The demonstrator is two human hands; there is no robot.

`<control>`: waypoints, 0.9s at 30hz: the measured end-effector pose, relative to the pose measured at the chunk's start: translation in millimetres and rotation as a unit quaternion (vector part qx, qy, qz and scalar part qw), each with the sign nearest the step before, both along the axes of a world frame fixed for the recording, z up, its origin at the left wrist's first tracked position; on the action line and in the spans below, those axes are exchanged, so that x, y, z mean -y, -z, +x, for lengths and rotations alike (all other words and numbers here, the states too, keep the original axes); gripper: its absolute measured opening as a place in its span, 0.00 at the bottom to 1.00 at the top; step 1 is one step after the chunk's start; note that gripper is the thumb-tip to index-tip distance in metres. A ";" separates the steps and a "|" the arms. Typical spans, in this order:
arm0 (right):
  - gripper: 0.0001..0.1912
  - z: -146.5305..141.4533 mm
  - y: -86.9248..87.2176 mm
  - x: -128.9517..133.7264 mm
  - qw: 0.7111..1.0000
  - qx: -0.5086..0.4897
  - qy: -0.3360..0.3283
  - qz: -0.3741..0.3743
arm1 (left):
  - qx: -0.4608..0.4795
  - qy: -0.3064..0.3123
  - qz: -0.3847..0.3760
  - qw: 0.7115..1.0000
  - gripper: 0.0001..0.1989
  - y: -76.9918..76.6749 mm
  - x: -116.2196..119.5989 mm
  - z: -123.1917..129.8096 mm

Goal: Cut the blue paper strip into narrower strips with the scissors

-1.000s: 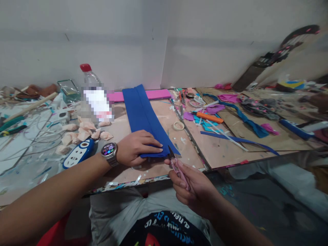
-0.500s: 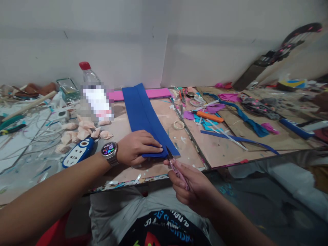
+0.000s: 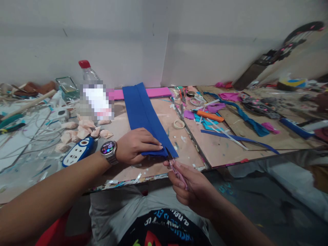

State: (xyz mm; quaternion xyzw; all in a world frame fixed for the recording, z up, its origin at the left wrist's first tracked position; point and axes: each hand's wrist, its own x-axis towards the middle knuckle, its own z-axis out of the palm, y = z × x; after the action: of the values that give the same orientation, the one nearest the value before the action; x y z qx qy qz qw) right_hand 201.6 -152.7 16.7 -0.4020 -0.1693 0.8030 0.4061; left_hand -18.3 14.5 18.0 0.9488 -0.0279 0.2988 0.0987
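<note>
A long blue folded sheet [image 3: 143, 106], paper or cloth, lies lengthwise on the table with a crease down its middle. My left hand [image 3: 139, 146], with a watch on its wrist, grips the sheet's near end, fingers on top and thumb at the lower edge. Closed around the pink handles of the scissors [image 3: 180, 177] is my right hand [image 3: 191, 186]. The scissor blades point away from me and meet the near edge of the sheet, just right of my left fingertips. Part of the blades is hidden by the blue material.
A pink folded strip [image 3: 159, 92] lies crosswise behind. Left are a red-capped bottle [image 3: 91, 73], peach-coloured crumpled pieces [image 3: 84, 130] and a blue-white power strip [image 3: 78, 152]. Right are a tape roll [image 3: 178, 124], an orange cutter [image 3: 210, 116] and a narrow blue strip [image 3: 238, 138].
The near right corner of the blue sheet has shifted slightly left. Both hands keep almost the same place, and the scissors stay at the sheet's edge.
</note>
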 end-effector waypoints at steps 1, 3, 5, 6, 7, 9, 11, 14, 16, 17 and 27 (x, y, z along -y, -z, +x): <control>0.15 0.3 -0.4 0.3 1.000 0.003 -0.002 -0.003 | 0.001 -0.001 0.000 1.000 0.23 0.2 -0.1 -0.2; 0.16 1.1 -1.4 0.6 1.000 0.004 -0.008 -0.002 | 0.001 -0.004 -0.001 1.000 0.23 0.5 -0.1 -0.2; 0.16 2.3 -2.6 0.0 1.000 0.003 -0.009 0.006 | -0.001 -0.002 0.001 1.000 0.23 0.7 0.3 0.3; 0.16 3.0 -3.2 -0.7 1.000 0.002 -0.007 0.011 | -0.003 -0.001 0.003 1.000 0.23 0.8 0.6 0.7; 0.16 3.8 -3.8 -1.6 1.000 0.000 -0.005 0.016 | -0.004 0.002 0.006 1.000 0.22 0.9 1.0 1.1; 0.16 5.2 -4.8 -3.5 1.000 -0.004 -0.004 0.020 | -0.009 0.005 0.010 1.000 0.21 1.2 1.5 1.9; 0.16 6.0 -5.6 -5.2 1.000 -0.003 -0.011 0.019 | -0.017 0.004 0.013 1.000 0.21 1.5 1.7 2.4; 0.17 5.4 -6.2 -6.6 1.000 0.003 -0.017 0.020 | -0.024 -0.001 0.015 1.000 0.21 1.7 1.3 2.2; 0.17 4.4 -5.7 -6.5 1.000 0.006 -0.017 0.023 | -0.020 -0.002 0.016 1.000 0.21 1.3 0.7 1.5; 0.18 3.7 -5.2 -6.3 1.000 0.009 -0.017 0.025 | -0.015 -0.002 0.015 1.000 0.21 1.0 0.5 1.2; 0.18 1.4 -2.9 -3.6 0.998 0.022 -0.035 0.039 | 0.012 -0.021 0.009 1.000 0.21 0.1 1.3 0.8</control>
State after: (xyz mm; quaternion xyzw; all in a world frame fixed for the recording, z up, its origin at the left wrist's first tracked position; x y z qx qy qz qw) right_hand 203.1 -149.1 19.6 -0.3971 -0.2233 0.8006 0.3893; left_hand -17.5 13.2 17.9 0.9463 -0.0119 0.3121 0.0838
